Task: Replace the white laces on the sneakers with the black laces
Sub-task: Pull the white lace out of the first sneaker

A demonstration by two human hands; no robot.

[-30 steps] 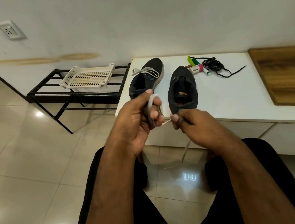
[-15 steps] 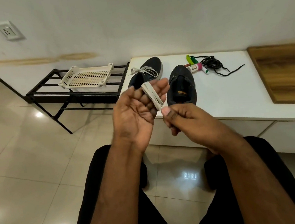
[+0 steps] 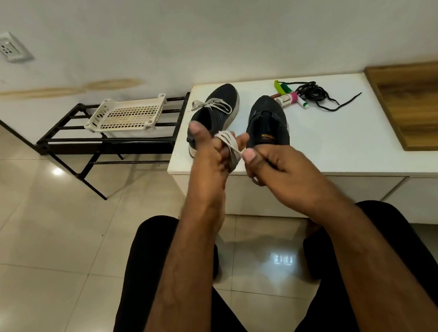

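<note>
We hold the white lace [image 3: 228, 148] in front of the sneakers [image 3: 264, 122], coiled round our left hand [image 3: 206, 161] fingers; our right hand [image 3: 269, 160] pinches its free end at 3 o'clock. It seems light and limp (likely to uncoil), so we grip the whole bundle.

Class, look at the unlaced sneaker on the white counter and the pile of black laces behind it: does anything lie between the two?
Yes. A small cluster of tubes, green and pink-white, lies on the counter between the unlaced sneaker and the black laces, touching or nearly touching the pile.
</note>
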